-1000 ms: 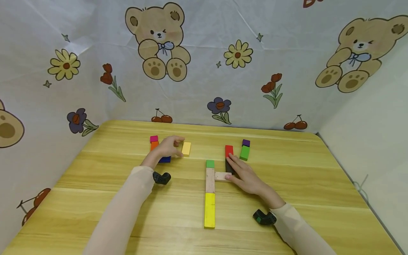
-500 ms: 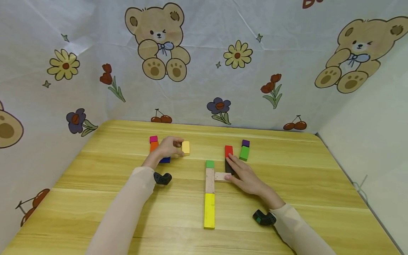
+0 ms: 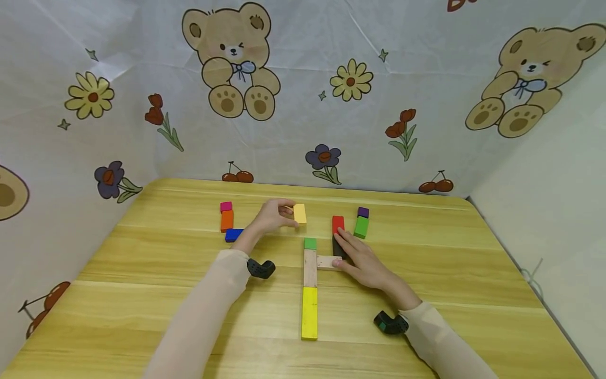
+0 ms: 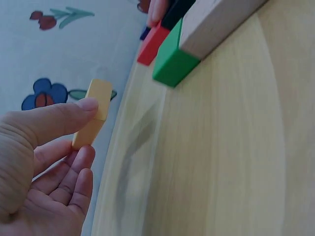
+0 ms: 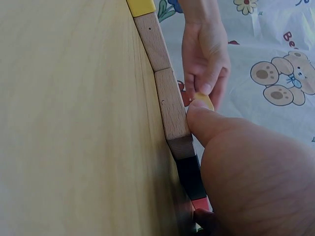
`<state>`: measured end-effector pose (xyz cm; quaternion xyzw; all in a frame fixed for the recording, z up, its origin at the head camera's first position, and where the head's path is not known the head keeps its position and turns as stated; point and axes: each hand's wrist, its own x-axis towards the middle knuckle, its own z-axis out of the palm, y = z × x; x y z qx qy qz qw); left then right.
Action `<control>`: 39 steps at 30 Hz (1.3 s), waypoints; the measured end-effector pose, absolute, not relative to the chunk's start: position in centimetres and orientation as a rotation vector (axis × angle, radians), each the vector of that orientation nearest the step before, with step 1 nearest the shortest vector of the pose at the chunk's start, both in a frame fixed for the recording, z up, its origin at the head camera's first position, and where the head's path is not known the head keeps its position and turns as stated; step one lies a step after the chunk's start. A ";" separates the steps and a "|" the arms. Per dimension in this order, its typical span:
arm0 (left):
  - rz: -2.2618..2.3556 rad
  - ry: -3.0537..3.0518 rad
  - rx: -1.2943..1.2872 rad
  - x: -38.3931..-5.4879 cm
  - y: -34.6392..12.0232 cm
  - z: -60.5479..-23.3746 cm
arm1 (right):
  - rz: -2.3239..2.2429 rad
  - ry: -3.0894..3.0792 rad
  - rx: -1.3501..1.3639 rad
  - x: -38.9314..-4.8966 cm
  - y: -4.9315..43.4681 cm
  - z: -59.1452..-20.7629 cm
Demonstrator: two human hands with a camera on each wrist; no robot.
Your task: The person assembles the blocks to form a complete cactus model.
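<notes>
My left hand [image 3: 272, 217] pinches a light yellow block [image 3: 300, 215] between thumb and fingers; the left wrist view shows it lifted off the table, with a shadow below. My right hand [image 3: 366, 265] rests over a black block [image 3: 337, 246] and the near end of a red block [image 3: 337, 222], fingers stretched out. Its thumb touches the end of a plain wooden block [image 3: 325, 262] lying crosswise. That block meets another plain wooden block [image 3: 310, 269], with a small green block [image 3: 310, 243] at its far end and a long yellow block [image 3: 310, 313] at its near end.
Pink [image 3: 226, 206], orange [image 3: 227, 221] and blue [image 3: 234, 235] blocks lie at the left, the blue partly behind my left wrist. A purple block [image 3: 363, 212] and a brighter green block [image 3: 361, 227] lie at the right. Patterned cloth [image 3: 293, 131] hangs behind the table.
My left hand has closed its fingers on the light yellow block, lifted it and carried it to the right. The right hand stays on its blocks.
</notes>
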<state>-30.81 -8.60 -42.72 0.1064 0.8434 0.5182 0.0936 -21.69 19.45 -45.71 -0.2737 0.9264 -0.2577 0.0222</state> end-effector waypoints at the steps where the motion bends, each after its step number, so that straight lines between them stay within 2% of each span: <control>1: 1.534 2.499 0.327 -30.7 -8.2 -42.7 | -0.795 2.869 -0.843 -21.7 19.4 -45.7; 13: 1.529 2.429 0.340 -30.2 -6.4 -44.0 | -0.808 2.871 -0.849 -21.7 19.5 -45.7; 39: 1.452 2.459 0.414 -29.9 -6.4 -44.8 | -0.809 2.857 -0.847 -21.7 19.5 -45.8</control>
